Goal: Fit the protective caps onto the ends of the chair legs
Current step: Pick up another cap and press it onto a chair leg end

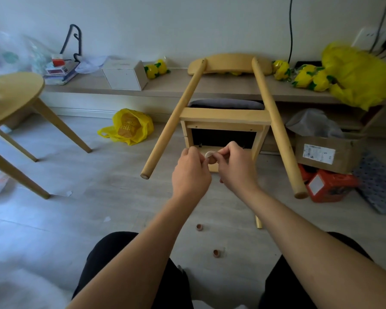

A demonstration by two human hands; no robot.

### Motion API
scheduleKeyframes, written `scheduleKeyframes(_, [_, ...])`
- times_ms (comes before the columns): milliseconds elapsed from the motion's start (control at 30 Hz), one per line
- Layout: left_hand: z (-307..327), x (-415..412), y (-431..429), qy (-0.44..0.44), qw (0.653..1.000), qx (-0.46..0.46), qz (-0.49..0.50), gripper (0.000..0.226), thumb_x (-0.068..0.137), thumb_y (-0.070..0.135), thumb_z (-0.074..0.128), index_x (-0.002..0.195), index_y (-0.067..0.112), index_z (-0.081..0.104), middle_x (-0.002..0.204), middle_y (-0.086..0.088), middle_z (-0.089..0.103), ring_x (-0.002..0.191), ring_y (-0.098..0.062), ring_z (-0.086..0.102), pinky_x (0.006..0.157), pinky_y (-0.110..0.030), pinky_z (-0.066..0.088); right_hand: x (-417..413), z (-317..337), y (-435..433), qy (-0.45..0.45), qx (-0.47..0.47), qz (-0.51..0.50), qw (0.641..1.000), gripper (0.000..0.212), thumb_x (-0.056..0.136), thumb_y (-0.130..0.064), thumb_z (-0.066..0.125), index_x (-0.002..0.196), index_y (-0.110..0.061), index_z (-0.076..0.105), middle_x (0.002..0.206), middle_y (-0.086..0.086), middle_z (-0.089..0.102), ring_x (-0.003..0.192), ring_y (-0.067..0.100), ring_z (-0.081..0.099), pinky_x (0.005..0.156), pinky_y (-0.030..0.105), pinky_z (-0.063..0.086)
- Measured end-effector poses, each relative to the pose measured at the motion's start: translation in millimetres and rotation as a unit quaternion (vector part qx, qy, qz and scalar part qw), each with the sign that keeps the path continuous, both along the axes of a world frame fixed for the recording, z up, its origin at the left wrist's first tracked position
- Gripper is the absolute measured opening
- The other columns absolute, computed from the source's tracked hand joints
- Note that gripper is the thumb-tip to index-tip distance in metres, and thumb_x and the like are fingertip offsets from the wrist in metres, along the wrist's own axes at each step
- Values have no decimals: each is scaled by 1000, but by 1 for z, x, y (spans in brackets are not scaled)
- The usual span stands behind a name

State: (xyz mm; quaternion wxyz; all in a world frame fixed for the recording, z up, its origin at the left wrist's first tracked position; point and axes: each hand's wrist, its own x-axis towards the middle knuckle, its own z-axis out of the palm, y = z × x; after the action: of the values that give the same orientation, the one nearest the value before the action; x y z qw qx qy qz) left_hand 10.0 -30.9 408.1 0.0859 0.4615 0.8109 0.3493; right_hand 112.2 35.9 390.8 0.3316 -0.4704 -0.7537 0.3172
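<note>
We see a wooden chair (223, 115) tipped over on the floor (98, 186), stretching from 12 o'clock to the centre. Its backrest rests on a low shelf (165, 85) and its legs point toward us. Our left hand (191, 172) and right hand (234, 168) meet at the centre, each grip closed and pinching a pale cap (210, 154) against the end of a short leg (213, 167). Two brown caps (216, 253) lie apart on the floor at 6 o'clock.

Chair (223, 115) finished in pale yellow wood, cushion (227, 103) grey, caps (216, 253) brown, bag (129, 128) yellow, box (330, 186) orange, floor (98, 186) light grey woodgrain, trousers (112, 264) black
</note>
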Motion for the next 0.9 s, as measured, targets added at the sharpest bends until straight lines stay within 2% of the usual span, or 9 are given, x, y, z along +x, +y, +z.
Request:
scheduleKeyframes(67, [-2,4,2,3,1000,-11,10,13,101,22,56,91,16,51,96,3,49,68,-4,43,54,-19,29,-2,-1,-3,-13,72,-19,997,17,101,-28,60,91,-14,58,85,-1,63,68,13,62,58,39,57])
scheduleKeyframes(233, [-4,-3,5,-45,998,-14,33,13,102,23,55,94,12,54,96,0,52,72,-5,44,59,-22,33,-6,-1,-9,-38,218,20,975,20,103,-21,57,90,-6,59,85,7,59,62,20,57,49,35,49])
scheduleKeyframes(333, [-7,-5,4,-56,997,-15,40,14,102,24,54,93,13,52,95,1,50,71,-5,45,56,-19,30,-8,-4,-15,-20,237,45,970,16,98,-14,65,87,-3,62,82,8,61,61,19,57,49,31,47])
scheduleKeyframes(400, [-7,-6,5,-59,997,-4,44,15,101,23,55,90,16,47,92,3,47,70,-6,46,54,-19,30,-9,-4,-16,29,202,43,978,14,96,-13,69,87,-3,66,83,7,65,68,19,63,56,32,53])
scheduleKeyframes(467, [-6,-11,8,-88,995,21,48,18,101,22,57,87,19,45,92,3,49,70,-10,54,56,-20,41,-9,-2,-16,72,163,47,983,10,95,-17,72,94,-8,69,89,2,69,77,12,67,64,23,56])
scheduleKeyframes(567, [0,-18,11,-251,965,69,38,16,100,21,62,88,18,52,94,-5,61,67,-16,70,54,-34,62,-7,5,-10,169,-25,54,984,23,91,-21,76,111,-24,66,105,-13,69,93,1,68,75,14,56])
scheduleKeyframes(700, [0,-23,8,-385,920,71,9,10,99,20,65,96,13,59,91,-9,62,58,-8,68,59,-37,64,-1,9,5,216,-220,87,947,40,88,-20,79,125,-22,66,115,-7,73,107,7,69,87,28,60])
scheduleKeyframes(767, [2,-25,6,-449,891,60,-7,12,98,19,66,99,8,61,90,-11,63,65,-10,67,65,-40,64,2,10,10,253,-297,120,913,41,87,-20,78,127,-19,68,116,0,75,112,15,69,92,35,59])
scheduleKeyframes(900, [4,-28,5,-512,858,40,-21,16,97,20,68,103,6,64,101,-14,65,84,-20,67,69,-37,63,6,10,14,273,-328,125,896,35,90,-18,74,125,-14,71,114,5,76,111,20,70,90,36,59])
